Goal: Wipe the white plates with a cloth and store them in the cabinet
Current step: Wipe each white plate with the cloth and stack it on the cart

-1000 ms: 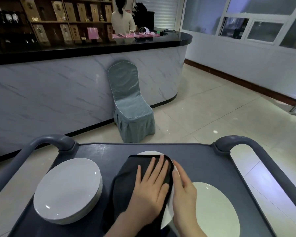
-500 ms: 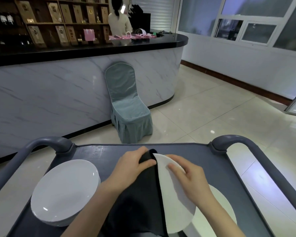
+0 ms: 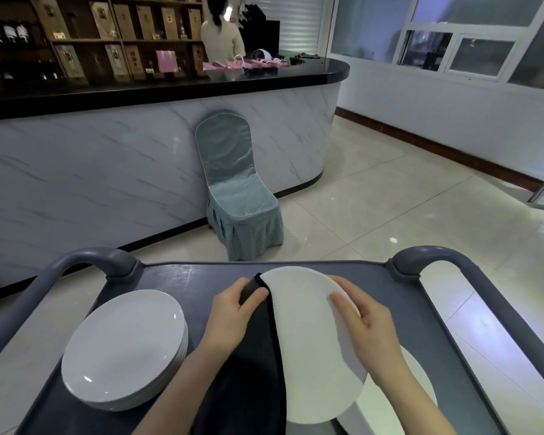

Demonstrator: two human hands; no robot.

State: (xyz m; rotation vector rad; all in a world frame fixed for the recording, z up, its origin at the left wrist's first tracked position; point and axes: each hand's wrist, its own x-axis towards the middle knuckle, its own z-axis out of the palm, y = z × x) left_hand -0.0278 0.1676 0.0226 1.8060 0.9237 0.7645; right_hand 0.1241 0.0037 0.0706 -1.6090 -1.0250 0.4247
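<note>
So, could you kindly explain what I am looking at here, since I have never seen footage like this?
There is no machine: a person wears a camera on the head, looking down at their own two hands. In front is a grey cart. The left hand pinches a dark cloth against a white plate, which the right hand holds tilted by its rim. On the cart lie a stack of plates at the left and another plate under the right arm. Beyond are a covered chair and a marble counter.
</note>
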